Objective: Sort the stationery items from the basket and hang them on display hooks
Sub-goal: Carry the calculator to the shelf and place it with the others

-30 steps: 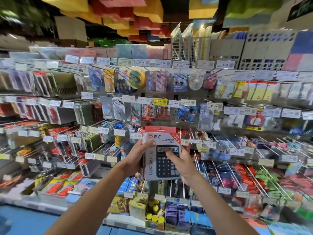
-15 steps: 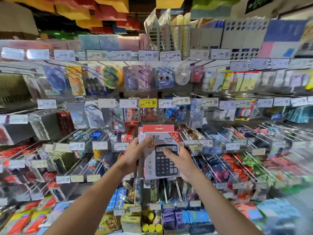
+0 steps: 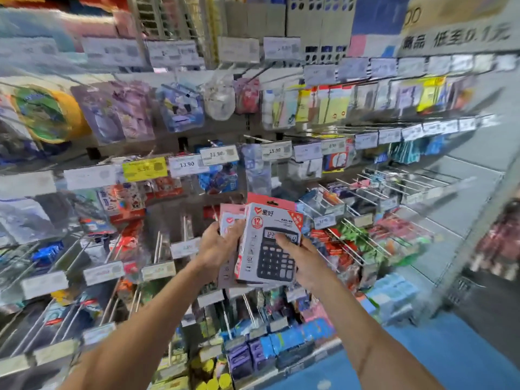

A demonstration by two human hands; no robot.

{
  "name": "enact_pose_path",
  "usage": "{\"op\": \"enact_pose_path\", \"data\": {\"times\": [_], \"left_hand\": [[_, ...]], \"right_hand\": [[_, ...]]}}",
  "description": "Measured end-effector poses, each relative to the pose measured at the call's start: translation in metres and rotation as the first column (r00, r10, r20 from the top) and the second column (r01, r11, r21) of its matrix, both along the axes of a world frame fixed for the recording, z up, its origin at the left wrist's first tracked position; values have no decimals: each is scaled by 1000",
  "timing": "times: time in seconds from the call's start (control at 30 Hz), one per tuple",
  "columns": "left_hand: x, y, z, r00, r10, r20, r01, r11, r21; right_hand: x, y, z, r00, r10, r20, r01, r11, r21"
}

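A boxed black calculator [image 3: 267, 243], in a white and red carton with a red hang tab, is held up in front of the display wall. My right hand [image 3: 305, 258] grips its front and right edge, fingers lying across the printed screen. My left hand [image 3: 216, 249] holds the left side, where a second similar box [image 3: 229, 220] sits just behind the first. Both boxes are level with the middle rows of display hooks [image 3: 365, 192]. The basket is out of view.
Rows of metal hooks with price tags [image 3: 187, 164] carry packaged stationery across the whole wall. Bare hook rods [image 3: 405, 178] stick out at the right. Low shelves hold small boxes [image 3: 281, 344]. Blue floor [image 3: 450, 356] lies at the lower right; the picture is motion-blurred.
The view has swung to the right and closer to the wall. The calculator box has tilted slightly, and a second box now shows behind it at the left. Both hands keep their hold.
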State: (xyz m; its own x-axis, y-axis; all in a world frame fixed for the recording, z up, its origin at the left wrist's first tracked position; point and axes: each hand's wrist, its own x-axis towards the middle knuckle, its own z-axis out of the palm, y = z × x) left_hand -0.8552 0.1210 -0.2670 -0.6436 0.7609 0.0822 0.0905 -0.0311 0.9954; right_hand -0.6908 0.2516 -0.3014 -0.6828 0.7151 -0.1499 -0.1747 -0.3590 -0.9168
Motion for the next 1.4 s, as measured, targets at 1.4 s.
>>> {"op": "enact_pose_path", "data": {"times": [1.4], "left_hand": [[217, 570, -69, 607, -794, -19, 642, 505, -577]], "right_hand": [[310, 504, -126, 844, -417, 336, 423, 904, 60]]}}
